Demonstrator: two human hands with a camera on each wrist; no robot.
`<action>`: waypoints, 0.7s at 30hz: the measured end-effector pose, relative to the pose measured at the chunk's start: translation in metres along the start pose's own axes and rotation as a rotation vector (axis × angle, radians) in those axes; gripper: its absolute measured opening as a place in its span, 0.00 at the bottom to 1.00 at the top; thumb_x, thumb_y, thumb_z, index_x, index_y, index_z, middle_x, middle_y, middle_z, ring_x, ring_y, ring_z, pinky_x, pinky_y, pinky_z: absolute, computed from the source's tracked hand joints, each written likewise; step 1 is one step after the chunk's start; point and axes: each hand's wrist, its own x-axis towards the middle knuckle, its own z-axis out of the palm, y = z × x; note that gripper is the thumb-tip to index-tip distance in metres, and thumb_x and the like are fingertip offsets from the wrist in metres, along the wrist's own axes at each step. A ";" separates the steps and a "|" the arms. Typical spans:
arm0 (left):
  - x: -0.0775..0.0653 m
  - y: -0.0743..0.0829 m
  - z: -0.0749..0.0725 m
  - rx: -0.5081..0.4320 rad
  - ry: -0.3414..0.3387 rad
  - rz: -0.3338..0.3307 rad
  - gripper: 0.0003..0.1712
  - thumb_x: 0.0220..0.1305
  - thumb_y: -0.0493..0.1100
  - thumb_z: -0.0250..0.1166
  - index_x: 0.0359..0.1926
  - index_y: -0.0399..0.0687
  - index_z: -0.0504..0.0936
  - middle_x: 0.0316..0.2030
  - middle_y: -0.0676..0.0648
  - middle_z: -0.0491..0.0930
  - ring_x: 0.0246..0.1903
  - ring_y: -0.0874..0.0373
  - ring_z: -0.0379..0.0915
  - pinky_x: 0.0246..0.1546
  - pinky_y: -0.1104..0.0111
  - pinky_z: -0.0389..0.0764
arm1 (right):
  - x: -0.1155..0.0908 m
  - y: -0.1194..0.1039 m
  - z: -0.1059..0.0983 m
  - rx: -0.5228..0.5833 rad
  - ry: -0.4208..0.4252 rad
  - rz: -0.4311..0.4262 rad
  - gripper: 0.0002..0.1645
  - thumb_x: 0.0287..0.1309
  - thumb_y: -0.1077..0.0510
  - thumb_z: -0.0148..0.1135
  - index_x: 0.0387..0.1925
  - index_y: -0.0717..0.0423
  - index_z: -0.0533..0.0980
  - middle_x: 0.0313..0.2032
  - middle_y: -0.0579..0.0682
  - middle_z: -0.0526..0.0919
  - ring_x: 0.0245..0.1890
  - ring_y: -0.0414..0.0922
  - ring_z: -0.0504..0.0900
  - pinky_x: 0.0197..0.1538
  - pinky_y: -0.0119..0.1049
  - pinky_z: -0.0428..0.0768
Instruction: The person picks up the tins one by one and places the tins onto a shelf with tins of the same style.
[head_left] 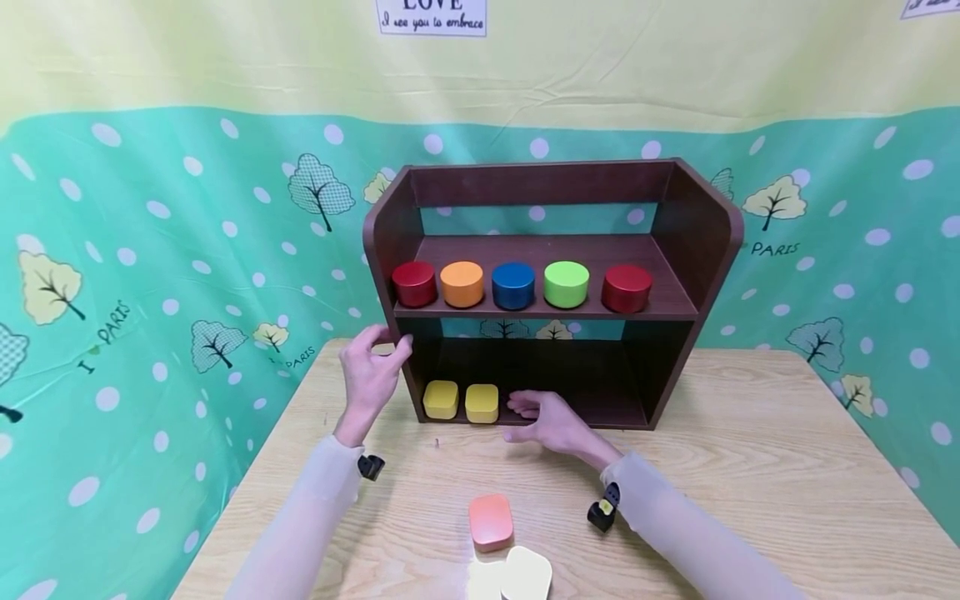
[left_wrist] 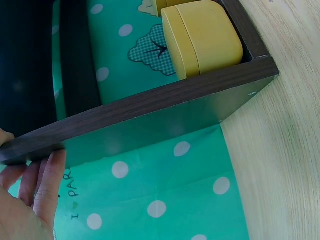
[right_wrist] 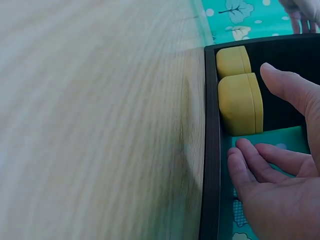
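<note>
A dark brown two-tier shelf [head_left: 540, 248] stands on the table. My left hand [head_left: 370, 371] grips the edge of its left side panel, thumb on the inner face and fingers outside, as the left wrist view shows. Two yellow rounded boxes sit side by side on the lower tier: a left one [head_left: 441, 399] and a right one [head_left: 482, 403]. Just right of the second box is my right hand [head_left: 553, 422], thumb and fingers spread apart with nothing between them. In the right wrist view its fingertips [right_wrist: 239, 159] lie right beside that box.
On the upper tier stand several round tins, among them an orange tin [head_left: 462, 284], a blue tin [head_left: 513, 286] and a green tin [head_left: 566, 284]. A coral box [head_left: 491, 522] and a pale box [head_left: 527, 573] lie on the wooden table [head_left: 750, 467] in front. A patterned green cloth [head_left: 187, 292] hangs behind.
</note>
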 end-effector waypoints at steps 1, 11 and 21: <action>0.000 0.000 0.000 0.000 0.000 0.001 0.05 0.65 0.35 0.75 0.38 0.35 0.90 0.38 0.34 0.92 0.40 0.39 0.87 0.43 0.74 0.79 | -0.003 0.001 -0.001 0.002 -0.006 -0.003 0.43 0.59 0.57 0.82 0.72 0.68 0.75 0.66 0.63 0.86 0.68 0.62 0.84 0.74 0.57 0.79; -0.001 0.000 0.000 0.004 -0.007 0.000 0.06 0.64 0.35 0.75 0.38 0.35 0.90 0.38 0.34 0.92 0.41 0.39 0.87 0.46 0.56 0.84 | -0.039 0.008 -0.011 0.047 -0.081 -0.041 0.40 0.62 0.58 0.79 0.70 0.72 0.75 0.65 0.68 0.85 0.67 0.64 0.84 0.73 0.57 0.79; -0.001 -0.001 0.001 0.008 -0.004 -0.011 0.07 0.64 0.35 0.76 0.38 0.34 0.89 0.38 0.34 0.91 0.42 0.40 0.86 0.47 0.57 0.85 | -0.070 0.008 -0.013 0.035 -0.146 -0.052 0.41 0.63 0.57 0.79 0.71 0.72 0.73 0.66 0.67 0.85 0.67 0.64 0.84 0.72 0.55 0.79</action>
